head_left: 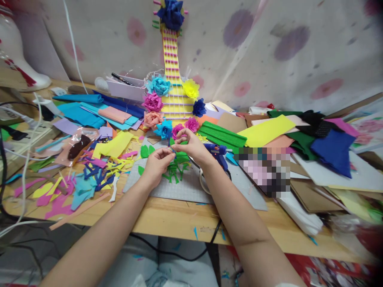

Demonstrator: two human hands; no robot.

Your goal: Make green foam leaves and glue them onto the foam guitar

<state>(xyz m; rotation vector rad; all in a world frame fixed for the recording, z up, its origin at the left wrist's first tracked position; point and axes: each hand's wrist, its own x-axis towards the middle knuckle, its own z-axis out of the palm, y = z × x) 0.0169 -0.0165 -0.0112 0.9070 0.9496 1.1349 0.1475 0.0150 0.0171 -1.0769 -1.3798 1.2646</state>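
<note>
My left hand (157,166) and my right hand (194,148) meet above the grey cutting mat (247,191). The fingertips of both are pinched together around something small, which they mostly hide. Cut green paper leaves (146,151) lie left of my left hand, and frilled green paper strips (174,175) lie just below the fingers. Beyond my hands stands a yellow paper guitar (178,99) with pink frets and white strings, edged with colourful paper flowers. A blue glue gun (220,154) rests beside my right wrist, partly covered by it.
Paper scraps (89,175) are strewn over the left of the wooden table (179,217). Folded blue sheets (80,111) lie behind them. Green crepe paper (221,133), yellow paper (266,130) and cardboard (314,195) pile up at right. A black cable (176,257) hangs below the front edge.
</note>
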